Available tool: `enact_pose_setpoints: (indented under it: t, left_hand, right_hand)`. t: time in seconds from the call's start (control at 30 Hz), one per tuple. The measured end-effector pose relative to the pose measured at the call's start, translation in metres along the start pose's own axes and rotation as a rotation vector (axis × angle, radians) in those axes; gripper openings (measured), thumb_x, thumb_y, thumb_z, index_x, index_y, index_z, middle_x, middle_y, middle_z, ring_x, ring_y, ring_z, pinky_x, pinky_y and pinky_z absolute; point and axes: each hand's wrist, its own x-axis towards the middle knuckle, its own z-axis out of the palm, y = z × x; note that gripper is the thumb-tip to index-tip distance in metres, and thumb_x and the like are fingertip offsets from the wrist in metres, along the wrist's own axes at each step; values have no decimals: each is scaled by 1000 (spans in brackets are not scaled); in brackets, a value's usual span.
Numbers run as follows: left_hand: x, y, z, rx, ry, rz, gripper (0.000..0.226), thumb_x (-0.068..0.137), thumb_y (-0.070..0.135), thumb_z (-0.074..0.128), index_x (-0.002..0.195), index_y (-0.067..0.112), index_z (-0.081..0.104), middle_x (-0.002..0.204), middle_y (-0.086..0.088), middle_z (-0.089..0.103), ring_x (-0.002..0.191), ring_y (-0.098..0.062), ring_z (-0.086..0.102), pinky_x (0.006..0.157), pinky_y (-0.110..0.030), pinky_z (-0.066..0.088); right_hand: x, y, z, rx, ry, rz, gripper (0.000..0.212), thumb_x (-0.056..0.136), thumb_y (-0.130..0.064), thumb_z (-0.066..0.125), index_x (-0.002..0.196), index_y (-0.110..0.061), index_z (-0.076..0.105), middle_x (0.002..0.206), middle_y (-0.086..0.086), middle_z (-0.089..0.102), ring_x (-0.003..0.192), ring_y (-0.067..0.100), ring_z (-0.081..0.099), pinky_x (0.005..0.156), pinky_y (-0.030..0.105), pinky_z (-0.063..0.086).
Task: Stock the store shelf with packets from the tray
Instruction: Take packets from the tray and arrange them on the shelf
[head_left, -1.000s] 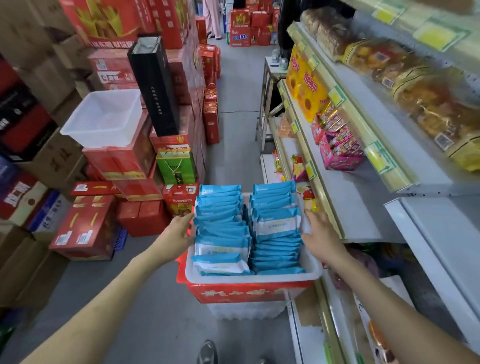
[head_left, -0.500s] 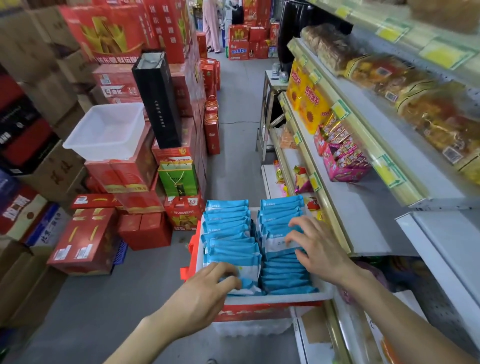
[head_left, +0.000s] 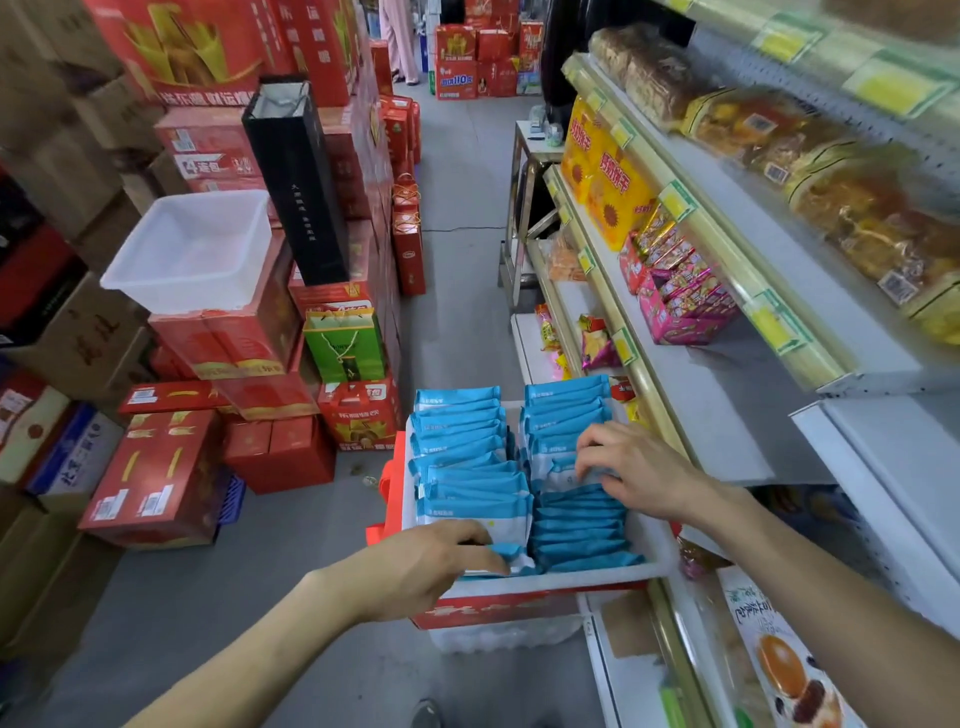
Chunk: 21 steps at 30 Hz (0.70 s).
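Head cam: white tray (head_left: 597, 574) of blue packets (head_left: 467, 441) (two rows) sits on a red box (head_left: 498, 608) beside the shelf (head_left: 727, 415), left hand (head_left: 431, 564) grips the left row's front packet, right hand (head_left: 639, 467) pinches one in the right row.

Left hand (head_left: 431, 564), right hand (head_left: 641, 475) grip packets (head_left: 457, 431) — in tray (head_left: 545, 583).

"4连包" on red carton (head_left: 210, 156)
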Motion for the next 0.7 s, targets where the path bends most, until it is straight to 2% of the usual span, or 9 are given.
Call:
enact_pose_setpoints:
  t: [0.1, 0.23, 0.37, 0.47, 0.5, 0.57, 0.6, 0.67, 0.7]
  left_hand:
    - [1, -7, -5, -67, -11, 3, 49, 104, 6, 50, 140, 38, 56, 140, 10, 53, 122, -13, 55, 100, -25, 48]
    - [8, -18, -27, -173, -35, -14, 49, 101, 5, 55, 138, 36, 63, 131, 16, 62, 116, -3, 58, 102, -22, 47]
    - [14, -30, -58, -284, -53, -51, 52, 100, 11, 63, 139, 45, 62, 137, 27, 61, 122, 7, 56, 105, -23, 47]
    - [21, -34, -87, -340, -77, -38, 54, 100, 16, 68, 141, 49, 59, 141, 29, 59, 127, 5, 57, 108, -26, 49]
    - [25, -35, -97, -354, -75, -27, 54, 99, 17, 69, 141, 49, 59, 141, 31, 59, 128, 5, 57, 108, -21, 47]
    - [32, -36, -121, -362, -54, 1, 53, 99, 21, 70, 141, 51, 58, 140, 33, 59, 126, 7, 57, 103, -14, 47]
    - [37, -37, -132, -358, -43, 13, 53, 99, 23, 70, 141, 52, 58, 139, 31, 60, 124, 5, 60, 102, -17, 49]
    - [49, -44, -153, -340, -23, 21, 51, 99, 27, 71, 139, 55, 58, 132, 18, 69, 111, -2, 65, 99, -38, 56]
    - [56, -47, -164, -319, -17, 20, 51, 98, 29, 72, 138, 57, 58, 125, 7, 73, 101, -9, 63, 95, -48, 54]
  right_hand:
    - [0, 2, -3, -7, -100, 3, 38, 89, -9, 65, 107, -41, 70, 111, -18, 59, 110, 7, 53, 102, 38, 42]
    - [1, 2, -6, 9, -156, 14, 43, 94, -6, 62, 117, -40, 73, 116, -17, 64, 111, 9, 53, 100, 39, 45]
    - [0, 1, -14, 149, -190, 74, 53, 93, -2, 60, 129, -40, 69, 112, -14, 61, 108, 10, 52, 97, 41, 47]
    - [0, -5, -31, 361, -201, 173, 63, 92, -7, 68, 128, -59, 63, 111, -25, 59, 110, 0, 55, 96, 34, 49]
    - [0, -9, -39, 436, -195, 203, 65, 92, -9, 71, 124, -66, 61, 114, -30, 60, 113, -4, 55, 97, 30, 49]
    - [-1, -16, -57, 536, -179, 242, 65, 92, -12, 73, 121, -69, 61, 127, -33, 59, 122, -7, 53, 105, 28, 47]
    - [-3, -19, -67, 554, -165, 254, 63, 92, -13, 73, 123, -67, 62, 133, -30, 57, 125, -7, 52, 108, 28, 46]
    - [-9, -22, -87, 589, -125, 278, 60, 92, -12, 74, 126, -60, 64, 136, -28, 57, 128, -6, 52, 110, 26, 44]
    - [-13, -23, -98, 606, -96, 299, 59, 92, -11, 74, 126, -58, 66, 134, -29, 59, 127, -6, 53, 108, 24, 46]
